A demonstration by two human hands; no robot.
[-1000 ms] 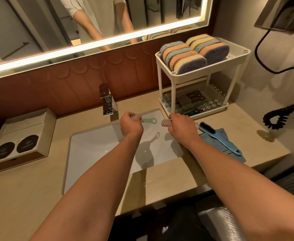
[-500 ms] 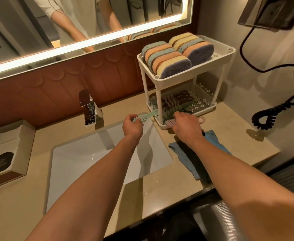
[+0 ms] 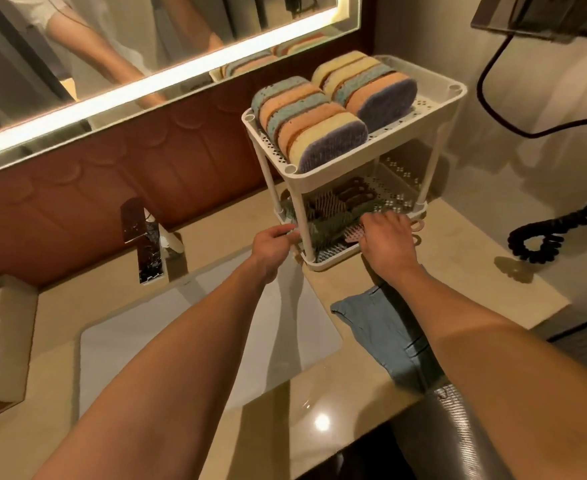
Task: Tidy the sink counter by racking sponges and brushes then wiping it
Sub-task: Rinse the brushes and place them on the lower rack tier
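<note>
Head view is showing the left hand gripping the green brush and the right hand gripping the pink brush, the 2 arriving from over the sink onto the rack's lower shelf, probably leaving only wiping.

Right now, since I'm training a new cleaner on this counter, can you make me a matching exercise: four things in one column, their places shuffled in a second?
Things
1. sponges
2. blue cloth
3. pink brush
4. faucet

Places
A. behind the sink
B. top shelf of the rack
C. front edge of the rack's lower shelf, under the right hand
D. flat on the counter, in front of the rack

Pairs: 1-B, 2-D, 3-C, 4-A
</note>
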